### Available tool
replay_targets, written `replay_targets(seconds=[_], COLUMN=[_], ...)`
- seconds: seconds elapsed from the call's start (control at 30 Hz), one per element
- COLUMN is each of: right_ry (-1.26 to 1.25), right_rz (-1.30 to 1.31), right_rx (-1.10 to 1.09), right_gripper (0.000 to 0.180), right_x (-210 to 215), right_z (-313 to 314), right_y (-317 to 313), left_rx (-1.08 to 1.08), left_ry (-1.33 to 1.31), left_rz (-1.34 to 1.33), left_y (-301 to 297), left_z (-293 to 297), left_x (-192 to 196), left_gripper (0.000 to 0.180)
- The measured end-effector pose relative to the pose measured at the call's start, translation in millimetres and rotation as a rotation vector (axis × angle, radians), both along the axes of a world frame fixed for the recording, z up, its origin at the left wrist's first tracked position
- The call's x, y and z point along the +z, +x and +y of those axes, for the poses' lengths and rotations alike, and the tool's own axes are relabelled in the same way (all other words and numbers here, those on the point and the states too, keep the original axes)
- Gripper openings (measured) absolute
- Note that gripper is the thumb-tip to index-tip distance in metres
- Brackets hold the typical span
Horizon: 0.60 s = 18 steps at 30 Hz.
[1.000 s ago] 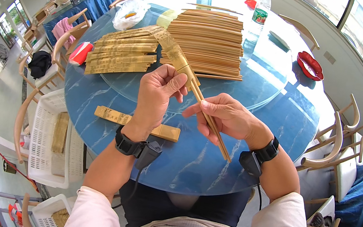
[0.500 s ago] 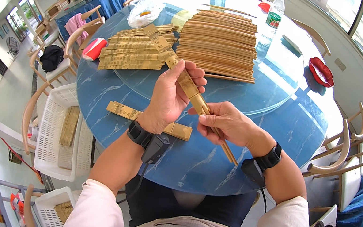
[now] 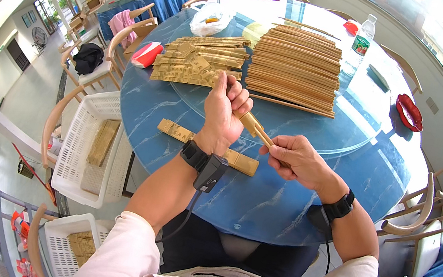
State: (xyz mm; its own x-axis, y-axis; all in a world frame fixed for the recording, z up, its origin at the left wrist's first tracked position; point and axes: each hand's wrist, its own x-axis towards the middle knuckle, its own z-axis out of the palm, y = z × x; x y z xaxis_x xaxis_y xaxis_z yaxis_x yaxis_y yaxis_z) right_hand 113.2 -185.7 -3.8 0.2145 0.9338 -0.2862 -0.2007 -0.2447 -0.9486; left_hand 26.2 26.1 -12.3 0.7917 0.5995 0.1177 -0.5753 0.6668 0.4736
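Observation:
My left hand is closed around a gold printed paper chopstick sleeve, whose lower end points toward my right hand. Two wooden chopsticks stick partly out of that end. My right hand pinches their outer ends between thumb and fingers. Under my left wrist a stack of flat gold sleeves lies on the table, partly covered by the forearm. Beyond my left hand spreads a pile of gold sleeves. To its right lies a large heap of loose wooden chopsticks.
The round blue table carries a glass turntable, a plastic bottle, a plastic bag, a red-and-white packet and a red dish. White baskets stand at the left. Wooden chairs surround the table; another person sits far off.
My right hand has pushed the chopsticks further into the sleeve, so less of them shows. My left hand has curled more tightly around the sleeve. The whole view has shifted slightly.

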Motion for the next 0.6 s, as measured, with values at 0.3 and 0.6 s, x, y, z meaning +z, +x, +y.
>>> replay_targets(seconds=[0.3,0.6], right_ry=[0.1,0.343], right_rz=[0.031,-0.135], right_rx=[-0.086,-0.159], right_gripper=[0.03,0.037], right_x=[-3,2], right_z=[0,-3], right_y=[-9,-6], left_rx=[-0.068,0.014], left_ry=[-0.01,-0.213], left_rz=[0.042,-0.091], left_y=[3,-4], left_z=[-26,28], left_x=[-4,3], left_gripper=[0.035,0.039])
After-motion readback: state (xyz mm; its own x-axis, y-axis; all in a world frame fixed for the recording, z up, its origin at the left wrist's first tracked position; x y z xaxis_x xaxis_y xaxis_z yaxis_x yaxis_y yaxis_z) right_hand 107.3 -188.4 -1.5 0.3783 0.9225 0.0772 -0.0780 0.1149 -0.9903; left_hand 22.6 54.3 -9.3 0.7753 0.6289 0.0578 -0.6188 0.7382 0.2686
